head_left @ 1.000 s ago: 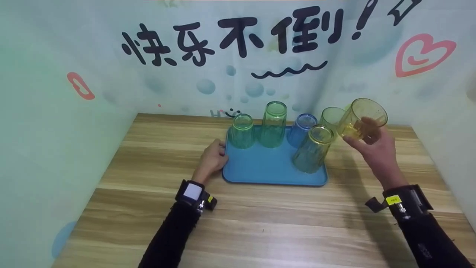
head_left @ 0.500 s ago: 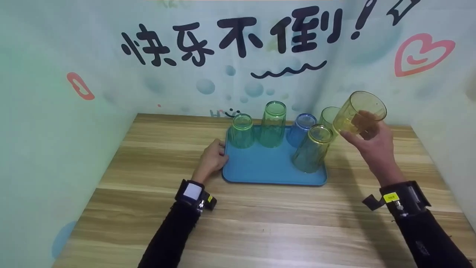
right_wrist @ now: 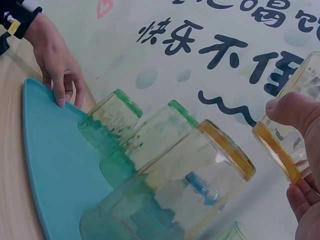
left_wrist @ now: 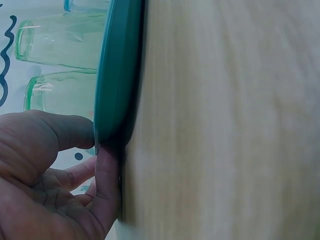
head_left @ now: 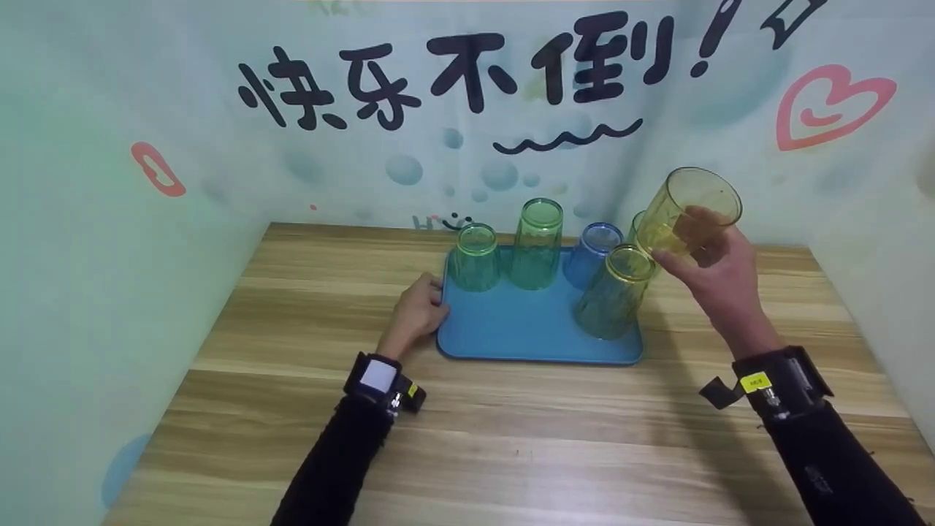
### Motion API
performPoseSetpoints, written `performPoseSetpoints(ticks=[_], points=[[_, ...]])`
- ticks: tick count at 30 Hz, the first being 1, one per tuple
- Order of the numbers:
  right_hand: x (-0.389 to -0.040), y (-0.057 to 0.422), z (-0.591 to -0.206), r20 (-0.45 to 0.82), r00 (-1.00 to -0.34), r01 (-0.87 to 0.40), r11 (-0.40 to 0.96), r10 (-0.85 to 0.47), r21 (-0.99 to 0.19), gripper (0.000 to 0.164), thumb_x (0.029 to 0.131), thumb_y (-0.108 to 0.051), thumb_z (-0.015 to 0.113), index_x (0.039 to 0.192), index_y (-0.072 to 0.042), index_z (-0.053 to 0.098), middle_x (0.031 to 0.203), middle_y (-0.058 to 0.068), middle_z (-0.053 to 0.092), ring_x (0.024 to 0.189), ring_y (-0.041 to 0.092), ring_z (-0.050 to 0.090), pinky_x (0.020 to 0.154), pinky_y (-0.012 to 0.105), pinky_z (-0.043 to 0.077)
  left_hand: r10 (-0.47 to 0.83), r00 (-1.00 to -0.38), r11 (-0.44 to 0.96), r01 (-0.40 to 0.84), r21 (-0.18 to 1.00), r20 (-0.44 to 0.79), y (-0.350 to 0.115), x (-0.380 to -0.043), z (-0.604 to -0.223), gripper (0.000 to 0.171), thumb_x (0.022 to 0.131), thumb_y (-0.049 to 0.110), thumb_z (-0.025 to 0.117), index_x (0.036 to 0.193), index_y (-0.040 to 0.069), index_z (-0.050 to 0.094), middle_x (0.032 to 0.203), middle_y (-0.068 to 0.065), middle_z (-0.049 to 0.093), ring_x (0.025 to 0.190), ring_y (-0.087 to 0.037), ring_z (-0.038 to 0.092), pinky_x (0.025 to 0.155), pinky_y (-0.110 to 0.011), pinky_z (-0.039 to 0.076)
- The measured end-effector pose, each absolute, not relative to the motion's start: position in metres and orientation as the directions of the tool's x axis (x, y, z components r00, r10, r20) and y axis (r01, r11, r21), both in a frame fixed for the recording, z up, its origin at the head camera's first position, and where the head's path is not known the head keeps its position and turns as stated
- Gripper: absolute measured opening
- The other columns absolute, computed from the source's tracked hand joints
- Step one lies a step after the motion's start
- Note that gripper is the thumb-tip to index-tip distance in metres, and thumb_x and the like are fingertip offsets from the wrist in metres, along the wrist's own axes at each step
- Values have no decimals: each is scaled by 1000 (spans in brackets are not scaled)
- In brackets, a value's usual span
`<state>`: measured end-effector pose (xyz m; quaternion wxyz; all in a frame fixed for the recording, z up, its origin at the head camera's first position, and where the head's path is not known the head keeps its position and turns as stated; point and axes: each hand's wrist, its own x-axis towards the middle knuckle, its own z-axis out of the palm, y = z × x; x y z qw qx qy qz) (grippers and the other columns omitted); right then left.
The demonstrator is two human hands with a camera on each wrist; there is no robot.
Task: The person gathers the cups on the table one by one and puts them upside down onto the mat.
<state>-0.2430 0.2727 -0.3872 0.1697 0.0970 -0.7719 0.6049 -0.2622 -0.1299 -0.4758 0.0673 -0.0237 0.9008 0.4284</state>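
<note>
My left hand (head_left: 418,314) pinches the left edge of a blue tray (head_left: 511,329); in the left wrist view the thumb lies over the rim with a finger beneath it. In my right hand (head_left: 723,281), a yellow drinking glass (head_left: 657,223) is held near its base, mouth up and tilted, above the tray's right side. Bottom-up on the tray stand a short green glass (head_left: 476,264), a tall green glass (head_left: 537,256), a blue glass (head_left: 590,267) and a tall yellow glass (head_left: 612,310). The held glass overlaps the tall yellow one's top in the head view.
A pale green glass (head_left: 636,223) at the back right is mostly hidden behind the held one. The tray lies on a wooden table (head_left: 511,446). A printed backdrop (head_left: 350,168) rises at the table's back edge, with side walls left and right.
My right hand has lifted the yellow glass slightly and moved it left, covering more of the pale green glass. The left hand and tray have stayed in place.
</note>
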Motion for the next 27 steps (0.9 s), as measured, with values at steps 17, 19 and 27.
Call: performPoseSetpoints(ticks=[17, 19, 27], points=[[-245, 252, -386, 445, -895, -436, 256, -25, -863, 64, 83, -5, 84, 140, -4, 54, 129, 14, 62, 121, 24, 57, 104, 31, 43, 43, -994, 620, -53, 783, -102, -132, -262, -478, 40, 95, 1, 61, 133, -3, 50, 117, -19, 65, 111, -30, 60, 93, -42, 49], [-245, 250, -385, 448, -893, -441, 270, -38, -856, 65, 83, -6, 84, 141, -4, 54, 131, 14, 61, 121, 24, 56, 104, 32, 43, 39, -994, 620, -58, 783, -105, -132, -262, -478, 40, 95, 1, 61, 133, -3, 50, 117, -19, 65, 110, -30, 60, 92, -42, 49], [-244, 239, -380, 446, -892, -445, 327, -76, -833, 71, 82, -8, 85, 143, -1, 51, 134, 14, 58, 124, 24, 54, 109, 39, 40, 30, -995, 625, -56, 779, -96, -131, -262, -479, 40, 95, 1, 62, 133, -3, 51, 113, -18, 65, 105, -29, 60, 89, -41, 50]])
